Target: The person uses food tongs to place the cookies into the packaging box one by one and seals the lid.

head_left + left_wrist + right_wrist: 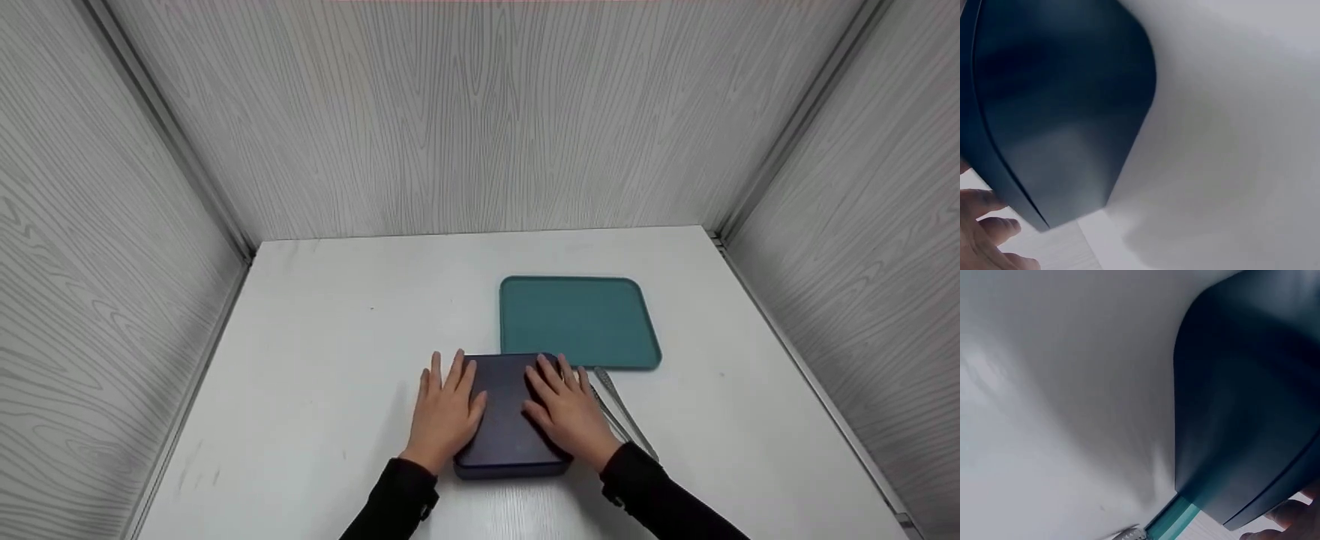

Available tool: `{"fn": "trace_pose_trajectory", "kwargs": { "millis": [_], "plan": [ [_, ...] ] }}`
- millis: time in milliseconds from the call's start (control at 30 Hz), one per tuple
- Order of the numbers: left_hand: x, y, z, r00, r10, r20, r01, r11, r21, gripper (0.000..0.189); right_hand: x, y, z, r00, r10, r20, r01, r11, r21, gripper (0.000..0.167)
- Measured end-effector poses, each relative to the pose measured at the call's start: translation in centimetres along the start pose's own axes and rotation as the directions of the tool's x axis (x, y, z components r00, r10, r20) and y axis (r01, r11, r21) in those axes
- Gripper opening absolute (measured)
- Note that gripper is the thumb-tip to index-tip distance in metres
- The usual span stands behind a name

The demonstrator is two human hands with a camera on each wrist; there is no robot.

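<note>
A dark blue lidded rectangular box sits on the white table, close to its front. My left hand rests along the left part of the lid with its fingers straight and spread. On the right part of the lid lies my right hand, its fingers also extended. The left wrist view shows the box's side wall and the seam under the lid, with a few fingertips past the far corner. In the right wrist view the box's other side appears, with fingers at the lower right edge.
A teal tray lies behind the box, its front edge near the right fingers. Slim metal utensils lie to the right of the box, partly hidden by the right hand and sleeve. Grey wood-grain panels enclose the table's back and sides.
</note>
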State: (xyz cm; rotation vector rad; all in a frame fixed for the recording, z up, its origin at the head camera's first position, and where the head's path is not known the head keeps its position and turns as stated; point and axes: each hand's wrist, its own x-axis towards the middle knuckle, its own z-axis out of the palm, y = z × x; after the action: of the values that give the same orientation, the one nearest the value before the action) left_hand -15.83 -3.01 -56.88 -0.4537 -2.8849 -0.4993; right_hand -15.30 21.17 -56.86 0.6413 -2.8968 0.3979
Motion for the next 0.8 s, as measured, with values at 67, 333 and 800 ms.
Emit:
{"fn": "trace_pose_trajectory", "kwargs": {
  "millis": [67, 333, 800],
  "plan": [
    [0.2, -0.4, -0.2, 1.0, -0.023, 0.008, 0.023, 1.0, 0.006, 0.058, 0.1, 0.3, -0.2, 1.0, 0.015, 0.004, -0.015, 1.0, 0.007, 0.058],
    [1.0, -2.4, -1.6, 0.996, -0.087, -0.004, 0.088, 0.996, 0.031, 0.059, 0.9, 1.7, -1.2, 0.998, 0.066, 0.014, -0.066, 0.998, 0.0, 0.06],
    [2.5, -5.9, -4.8, 0.987, -0.159, -0.02, 0.16, 0.986, 0.045, 0.062, 2.3, 4.7, -3.0, 0.986, 0.164, 0.012, -0.164, 0.987, -0.004, 0.063]
  ]
}}
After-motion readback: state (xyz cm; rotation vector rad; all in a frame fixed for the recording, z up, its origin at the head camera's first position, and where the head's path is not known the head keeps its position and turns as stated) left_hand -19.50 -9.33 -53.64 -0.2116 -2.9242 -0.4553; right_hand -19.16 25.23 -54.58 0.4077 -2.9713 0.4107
